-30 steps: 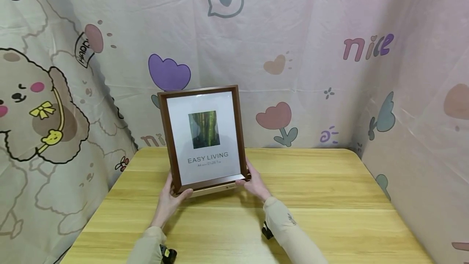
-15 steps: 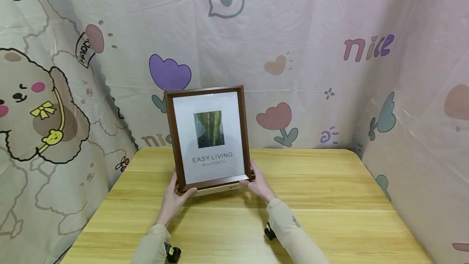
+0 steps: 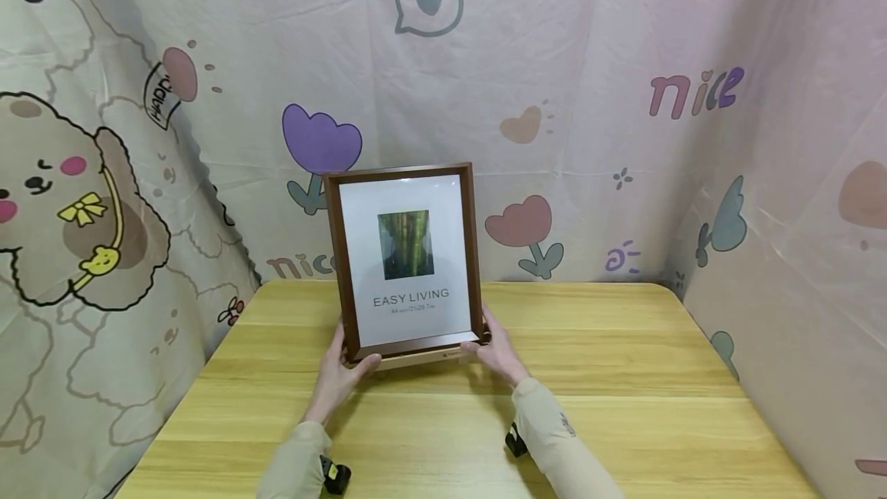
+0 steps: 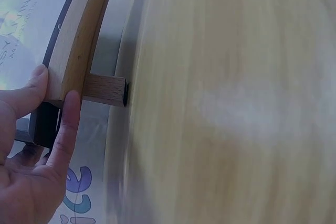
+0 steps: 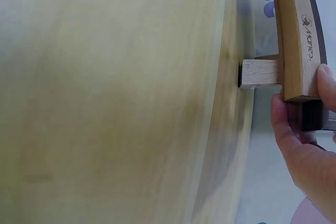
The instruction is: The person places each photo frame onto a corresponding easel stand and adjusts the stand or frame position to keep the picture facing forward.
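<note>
A brown picture frame (image 3: 404,252) with a bamboo picture and "EASY LIVING" on its white sheet leans back, slightly tilted, over the table. Under its bottom edge runs a light wooden stand (image 3: 423,360), whose short foot (image 4: 106,88) with a dark end shows close to the tabletop in the left wrist view. My left hand (image 3: 334,385) grips the lower left corner, thumb in front and fingers at the side and beneath. At the lower right corner my right hand (image 3: 502,354) holds frame and stand together; the stand's printed logo (image 5: 308,38) faces the right wrist camera.
The wooden tabletop (image 3: 624,376) stretches out on both sides of the hands. Behind it and at the sides hangs a pale printed cloth (image 3: 596,37). Small black cameras (image 3: 336,476) sit on the wrists by the beige sleeves.
Both hands have carried the picture frame and stand steadily to the right across the table, and the frame's sideways tilt has eased a little. The grip looks the same.
</note>
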Action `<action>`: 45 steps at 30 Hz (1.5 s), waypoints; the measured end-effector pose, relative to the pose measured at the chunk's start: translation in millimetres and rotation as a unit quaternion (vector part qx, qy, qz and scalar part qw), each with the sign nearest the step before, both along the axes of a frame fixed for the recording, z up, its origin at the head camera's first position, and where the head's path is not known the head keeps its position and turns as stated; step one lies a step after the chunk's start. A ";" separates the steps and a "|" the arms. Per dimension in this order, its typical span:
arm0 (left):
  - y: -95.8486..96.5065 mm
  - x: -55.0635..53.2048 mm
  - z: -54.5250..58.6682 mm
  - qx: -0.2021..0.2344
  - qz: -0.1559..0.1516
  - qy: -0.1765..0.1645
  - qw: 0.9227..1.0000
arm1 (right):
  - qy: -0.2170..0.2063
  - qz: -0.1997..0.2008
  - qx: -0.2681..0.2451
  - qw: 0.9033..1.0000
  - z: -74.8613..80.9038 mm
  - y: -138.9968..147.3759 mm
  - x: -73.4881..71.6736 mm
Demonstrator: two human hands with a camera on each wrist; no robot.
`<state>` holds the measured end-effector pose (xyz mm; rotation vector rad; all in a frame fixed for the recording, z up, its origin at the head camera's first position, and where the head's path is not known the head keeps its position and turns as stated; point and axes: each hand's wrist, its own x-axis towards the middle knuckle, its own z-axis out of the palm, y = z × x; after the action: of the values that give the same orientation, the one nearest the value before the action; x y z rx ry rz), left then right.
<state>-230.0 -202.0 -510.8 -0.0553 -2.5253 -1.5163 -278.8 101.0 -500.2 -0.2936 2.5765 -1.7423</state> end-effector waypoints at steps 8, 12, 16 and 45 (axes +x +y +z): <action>5.7 -3.3 -0.7 0.010 -0.009 0.006 1.000 | -0.001 -0.010 0.003 1.000 -0.5 5.4 3.1; 8.7 -4.8 -0.5 0.012 -0.014 0.004 1.000 | 0.001 -0.014 0.007 1.000 -1.5 8.3 2.7; 11.8 -5.1 -0.9 0.009 -0.014 0.013 1.000 | 0.003 -0.014 0.000 1.000 -1.6 10.5 3.0; 29.8 -12.7 1.0 0.013 -0.034 -0.008 0.999 | 0.002 -0.041 0.010 0.999 -1.0 29.4 7.7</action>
<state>-242.6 -172.2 -509.8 -0.1276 -2.5401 -1.5817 -271.0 130.4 -501.2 -0.1947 2.6437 -1.7417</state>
